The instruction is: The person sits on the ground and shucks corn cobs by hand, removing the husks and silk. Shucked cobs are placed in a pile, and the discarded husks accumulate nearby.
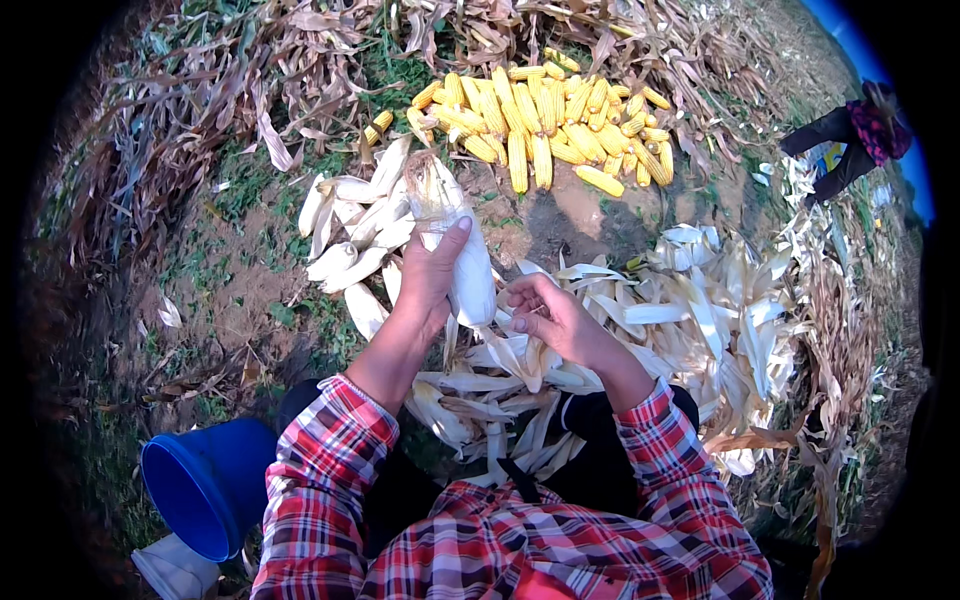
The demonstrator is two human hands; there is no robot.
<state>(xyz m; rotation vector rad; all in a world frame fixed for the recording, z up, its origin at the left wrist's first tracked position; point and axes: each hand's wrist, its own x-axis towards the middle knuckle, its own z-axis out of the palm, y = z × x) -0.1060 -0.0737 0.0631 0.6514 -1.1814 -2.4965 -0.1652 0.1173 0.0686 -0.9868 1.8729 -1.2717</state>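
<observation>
An ear of corn in its pale dry husk [471, 289] lies in my left hand [431, 281], the thumb pressed along its side. Brown silk [426, 184] shows at the ear's far end. Just right of the ear's near end is my right hand [555, 319], its fingers half curled and apart, with nothing clearly seen in them. Loose pale husks [517, 360] lie beneath both hands. Beyond my left hand is a small pile of unhusked ears [364, 217]. Farther out, a heap of bare yellow corn ears [525, 112] rests on the soil.
A large mound of stripped husks [705, 322] spreads to the right. Dry corn stalks [285, 67] bank up along the far side. At lower left, a blue bucket [232, 480] lies tilted beside a whitish bucket [176, 570]. Another person [847, 142] bends over at far right.
</observation>
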